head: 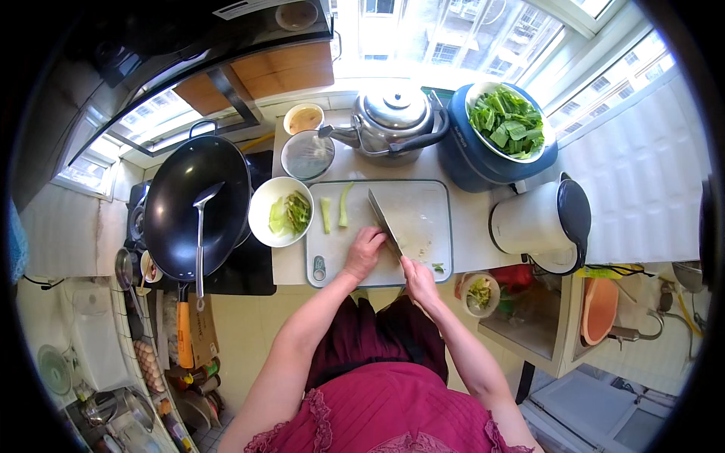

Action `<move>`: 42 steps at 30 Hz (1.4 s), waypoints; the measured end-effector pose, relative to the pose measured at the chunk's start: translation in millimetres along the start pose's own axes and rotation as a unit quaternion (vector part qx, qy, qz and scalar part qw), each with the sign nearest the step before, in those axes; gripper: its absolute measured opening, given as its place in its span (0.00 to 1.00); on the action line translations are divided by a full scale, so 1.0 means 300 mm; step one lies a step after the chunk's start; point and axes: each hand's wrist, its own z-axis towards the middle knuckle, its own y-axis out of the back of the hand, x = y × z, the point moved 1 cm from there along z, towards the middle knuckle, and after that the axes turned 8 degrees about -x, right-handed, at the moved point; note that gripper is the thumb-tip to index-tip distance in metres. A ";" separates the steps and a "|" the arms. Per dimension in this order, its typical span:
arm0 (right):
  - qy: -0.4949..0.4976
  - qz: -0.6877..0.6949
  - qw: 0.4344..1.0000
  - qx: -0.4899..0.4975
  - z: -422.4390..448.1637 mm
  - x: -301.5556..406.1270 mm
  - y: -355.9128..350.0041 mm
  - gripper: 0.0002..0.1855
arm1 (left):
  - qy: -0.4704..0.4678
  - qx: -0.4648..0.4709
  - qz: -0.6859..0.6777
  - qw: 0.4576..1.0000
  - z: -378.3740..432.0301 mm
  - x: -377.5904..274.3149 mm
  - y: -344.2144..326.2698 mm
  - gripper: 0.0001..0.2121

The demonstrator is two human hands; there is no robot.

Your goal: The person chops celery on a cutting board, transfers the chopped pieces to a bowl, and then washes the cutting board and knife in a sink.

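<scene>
My right hand (420, 281) grips the handle of a kitchen knife (384, 219), its blade slanting up and left over a white cutting board (427, 198). Close against the blade's left side is my left hand (365, 253), fingers curled downward on the board. Whatever may be under those fingertips is hidden. Two pale green vegetable stalks, a straight one (325, 215) and a curved one (344, 205), lie left of the knife. Small green scraps (438, 266) sit near the board's lower right corner. Left of the board stands a white bowl (259, 218) with cut green pieces inside.
A black wok (170, 198) holding a metal spatula (200, 243) sits on the hob at left. Behind the board are a steel kettle (391, 122) and a covered bowl (307, 156). Rightward stand a blue cooker (459, 164) topped with leafy greens (507, 122), and a white electric kettle (524, 221).
</scene>
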 end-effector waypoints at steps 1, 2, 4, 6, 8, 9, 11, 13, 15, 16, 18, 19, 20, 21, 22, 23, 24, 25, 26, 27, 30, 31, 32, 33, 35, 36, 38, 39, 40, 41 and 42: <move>0.021 0.007 1.000 -0.022 0.008 -0.020 -0.012 0.27 | 0.002 0.001 -0.004 1.000 0.001 -0.004 -0.006 0.11; -0.010 0.042 0.999 0.001 0.014 -0.001 -0.010 0.27 | 0.007 0.000 -0.005 1.000 -0.001 -0.006 -0.002 0.11; -0.072 0.110 0.990 0.043 0.023 0.030 0.009 0.27 | 0.013 -0.004 -0.006 1.000 -0.002 -0.007 0.009 0.11; -0.226 0.242 0.935 0.128 0.030 0.034 0.051 0.26 | 0.014 -0.013 -0.009 1.000 0.000 -0.010 0.012 0.11; -0.305 0.320 0.883 0.162 0.018 0.054 0.081 0.25 | 0.014 -0.019 -0.016 1.000 0.001 -0.006 0.010 0.11; -0.309 0.335 0.876 0.156 0.007 0.071 0.094 0.24 | 0.014 -0.022 -0.019 0.999 0.001 -0.004 0.009 0.11; -0.302 0.346 0.876 0.148 -0.013 0.099 0.125 0.24 | 0.019 -0.015 -0.018 1.000 0.001 -0.007 0.010 0.11; -0.280 0.336 0.888 0.142 -0.035 0.119 0.151 0.24 | 0.023 -0.014 -0.019 0.999 0.000 -0.009 0.012 0.10; -0.247 0.304 0.910 0.136 -0.058 0.118 0.169 0.24 | 0.023 -0.019 -0.023 0.999 0.000 -0.006 0.007 0.10; -0.231 0.288 0.920 0.133 -0.071 0.118 0.176 0.23 | 0.022 -0.018 -0.025 0.999 0.000 -0.004 0.005 0.10; -0.219 0.249 0.936 0.122 -0.089 0.124 0.190 0.23 | 0.020 -0.018 -0.026 0.999 -0.002 0.001 0.002 0.10; -0.213 0.229 0.943 0.116 -0.098 0.126 0.194 0.23 | 0.020 -0.018 -0.025 0.999 -0.003 0.003 0.001 0.10; -0.214 0.217 0.946 0.114 -0.107 0.125 0.196 0.23 | 0.020 -0.018 -0.024 0.999 -0.004 0.003 0.001 0.10; -0.215 0.205 0.948 0.112 -0.117 0.123 0.197 0.24 | 0.019 -0.018 -0.023 0.999 -0.005 0.004 0.001 0.10; -0.215 0.192 0.951 0.111 -0.126 0.122 0.197 0.24 | 0.019 -0.017 -0.022 0.999 -0.006 0.005 0.001 0.10; -0.211 0.182 0.954 0.111 -0.134 0.114 0.197 0.24 | 0.019 -0.016 -0.021 0.999 -0.005 0.002 0.002 0.10; -0.208 0.172 0.956 0.112 -0.139 0.100 0.194 0.24 | 0.019 -0.015 -0.021 1.000 -0.004 0.000 0.003 0.10; -0.204 0.162 0.959 0.113 -0.143 0.087 0.190 0.25 | 0.021 -0.012 -0.021 0.999 -0.004 0.000 0.002 0.10; -0.202 0.152 0.961 0.113 -0.147 0.076 0.185 0.25 | 0.023 -0.008 -0.021 0.999 -0.004 -0.001 0.002 0.10; -0.200 0.142 0.963 0.113 -0.150 0.067 0.180 0.26 | 0.025 -0.005 -0.022 0.999 -0.004 -0.001 0.002 0.10; -0.193 0.115 0.968 0.113 -0.155 0.063 0.178 0.27 | 0.015 -0.005 -0.020 1.000 -0.001 0.001 0.004 0.11; -0.190 0.107 0.969 0.113 -0.156 0.065 0.178 0.27 | 0.014 -0.005 -0.020 1.000 -0.001 0.001 0.004 0.11; -0.192 0.102 0.970 0.112 -0.156 0.071 0.178 0.27 | 0.014 -0.006 -0.020 1.000 -0.001 0.001 0.006 0.11; -0.193 0.097 0.970 0.112 -0.156 0.082 0.179 0.27 | 0.013 -0.006 -0.020 1.000 0.000 0.000 0.008 0.11; -0.175 0.082 0.975 0.107 -0.150 0.081 0.175 0.27 | 0.016 -0.005 -0.022 1.000 0.001 -0.004 0.009 0.11; -0.155 0.071 0.980 0.102 -0.143 0.068 0.166 0.27 | 0.018 -0.004 -0.023 1.000 0.003 -0.007 0.008 0.11; -0.140 0.054 0.984 0.098 -0.129 0.078 0.159 0.27 | 0.020 -0.003 -0.026 0.999 0.003 -0.005 0.009 0.11; -0.145 0.047 0.983 0.100 -0.119 0.107 0.156 0.27 | 0.021 -0.003 -0.026 0.999 0.002 -0.003 0.012 0.11; -0.150 0.039 0.983 0.102 -0.112 0.123 0.152 0.27 | 0.022 -0.004 -0.026 0.999 0.001 0.000 0.015 0.11; -0.131 0.028 0.986 0.095 -0.104 0.109 0.142 0.27 | 0.022 -0.006 -0.029 0.999 0.003 -0.003 0.015 0.11; -0.113 0.016 0.990 0.087 -0.092 0.079 0.121 0.27 | 0.021 -0.006 -0.032 0.999 0.006 -0.005 0.013 0.11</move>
